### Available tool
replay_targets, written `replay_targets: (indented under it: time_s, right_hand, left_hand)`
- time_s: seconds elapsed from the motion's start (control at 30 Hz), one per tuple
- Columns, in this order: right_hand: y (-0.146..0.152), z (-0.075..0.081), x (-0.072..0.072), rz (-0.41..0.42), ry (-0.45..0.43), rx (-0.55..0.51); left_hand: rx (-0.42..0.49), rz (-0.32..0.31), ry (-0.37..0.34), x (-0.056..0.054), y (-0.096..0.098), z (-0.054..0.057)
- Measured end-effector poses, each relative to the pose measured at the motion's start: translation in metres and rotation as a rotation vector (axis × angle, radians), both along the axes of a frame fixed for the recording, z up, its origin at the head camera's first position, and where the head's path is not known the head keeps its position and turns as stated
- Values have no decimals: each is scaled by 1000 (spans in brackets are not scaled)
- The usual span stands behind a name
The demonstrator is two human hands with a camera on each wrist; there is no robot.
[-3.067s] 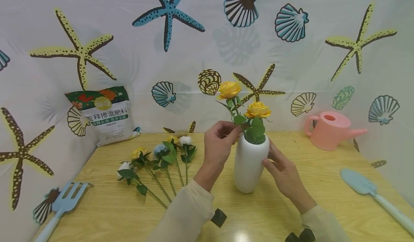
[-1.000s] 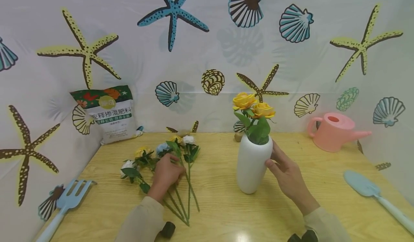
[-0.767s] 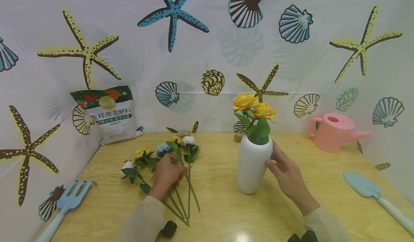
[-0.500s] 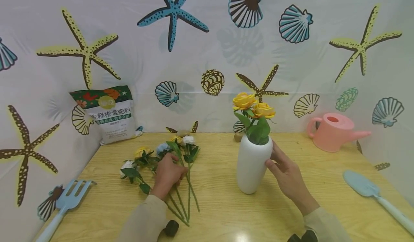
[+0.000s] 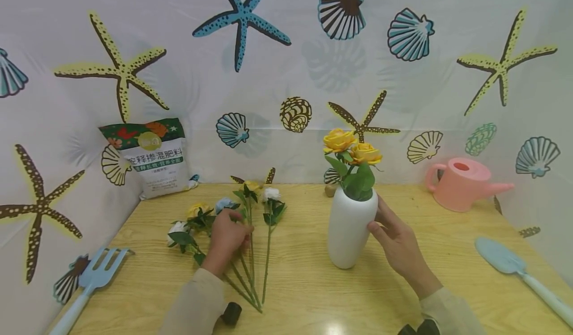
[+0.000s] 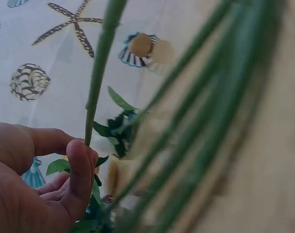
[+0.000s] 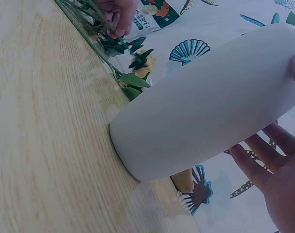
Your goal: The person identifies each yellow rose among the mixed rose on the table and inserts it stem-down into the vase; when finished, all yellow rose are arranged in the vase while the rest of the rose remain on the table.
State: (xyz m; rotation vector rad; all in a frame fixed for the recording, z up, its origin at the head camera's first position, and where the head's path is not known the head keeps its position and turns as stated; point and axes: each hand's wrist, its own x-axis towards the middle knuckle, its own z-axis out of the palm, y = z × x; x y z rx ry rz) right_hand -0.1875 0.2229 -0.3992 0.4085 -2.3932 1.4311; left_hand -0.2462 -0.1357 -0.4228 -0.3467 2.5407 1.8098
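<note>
Both sleeves (image 5: 197,300) are beige, with blocky black pieces (image 5: 231,314) beside them.

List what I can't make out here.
Head view: lower stems of the yellow roses, hidden by the white vase.
Head view: handle end of the blue fork, cut off by the bottom edge.
Head view: finest print on the bag, too small.
Left wrist view: detail of the loose stems, blurred.
</note>
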Motion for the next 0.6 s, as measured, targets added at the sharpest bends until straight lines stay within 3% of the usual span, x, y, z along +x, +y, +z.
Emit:
replay_targets:
  time_s: [0.27, 0.5, 0.6]
  right_hand:
    - [0, -1, 0, -2, -1, -6]
    - [1, 0, -1, 10, 12, -23]
    - [0, 0, -2, 14, 15, -31]
  left_hand:
    - [298, 30, 203, 10, 20, 40]
    - [695, 79, 490, 21, 68, 77]
    - [813, 107, 620, 21, 89, 89]
